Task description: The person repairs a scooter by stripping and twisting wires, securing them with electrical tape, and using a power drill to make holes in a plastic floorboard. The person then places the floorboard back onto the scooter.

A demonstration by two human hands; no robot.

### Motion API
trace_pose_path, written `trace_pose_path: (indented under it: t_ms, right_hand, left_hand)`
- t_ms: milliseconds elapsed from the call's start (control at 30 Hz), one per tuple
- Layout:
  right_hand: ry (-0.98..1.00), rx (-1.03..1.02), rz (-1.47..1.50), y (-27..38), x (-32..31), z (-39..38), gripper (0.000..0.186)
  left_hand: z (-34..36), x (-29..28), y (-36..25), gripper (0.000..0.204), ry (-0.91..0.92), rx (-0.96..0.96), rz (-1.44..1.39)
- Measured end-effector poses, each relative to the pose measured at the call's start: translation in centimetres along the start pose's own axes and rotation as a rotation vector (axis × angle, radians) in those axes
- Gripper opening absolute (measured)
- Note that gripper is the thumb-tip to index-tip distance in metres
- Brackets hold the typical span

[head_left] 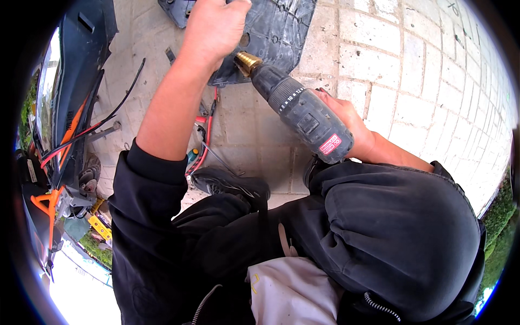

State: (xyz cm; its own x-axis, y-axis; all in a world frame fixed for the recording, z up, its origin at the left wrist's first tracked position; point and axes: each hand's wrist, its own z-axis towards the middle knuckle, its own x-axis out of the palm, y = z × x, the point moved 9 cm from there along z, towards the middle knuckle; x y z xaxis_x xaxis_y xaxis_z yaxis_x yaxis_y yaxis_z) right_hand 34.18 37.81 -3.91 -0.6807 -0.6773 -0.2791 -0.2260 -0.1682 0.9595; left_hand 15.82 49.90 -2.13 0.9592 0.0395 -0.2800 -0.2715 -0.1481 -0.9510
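My right hand (346,116) is wrapped round the handle of a black cordless drill (303,116), most of the grip hidden under the drill's body. A gold stepped drill bit (247,63) sits in its chuck, its tip at a black plastic panel (276,38). Whether the tip touches the panel I cannot tell. Just beyond the bit, a round hole shows in the panel. My left hand (216,27) is closed at the panel's left side and seems to grip it; its fingertips are hidden.
Red and black cables (208,132) lie on the pale paving bricks (374,70) near my dark shoe (230,184). At left stands a vehicle with dark body panels (89,43) and an orange frame part (51,206). A yellow object (100,226) lies beside it.
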Motion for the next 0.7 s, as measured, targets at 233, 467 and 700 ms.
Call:
trace_pose_path:
  t_ms: [233,467,700]
  right_hand:
    - [0.085,-0.025,-0.066,0.2,-1.3,-1.6,0.065]
    - [-0.25,0.439,-0.09,-5.2,-9.9,-9.9,0.061]
    - [-0.191,0.584,-0.997,-10.8,-14.4,-11.1,0.075]
  left_hand:
    - [0.3,-0.6,0.4,0.037,0.036,0.017,0.057]
    - [-1.2,-0.6,1.8,0.048,0.294,-0.25,-0.259]
    - [-5.9,-2.2,4.8,0.03,0.337,-0.297,0.231]
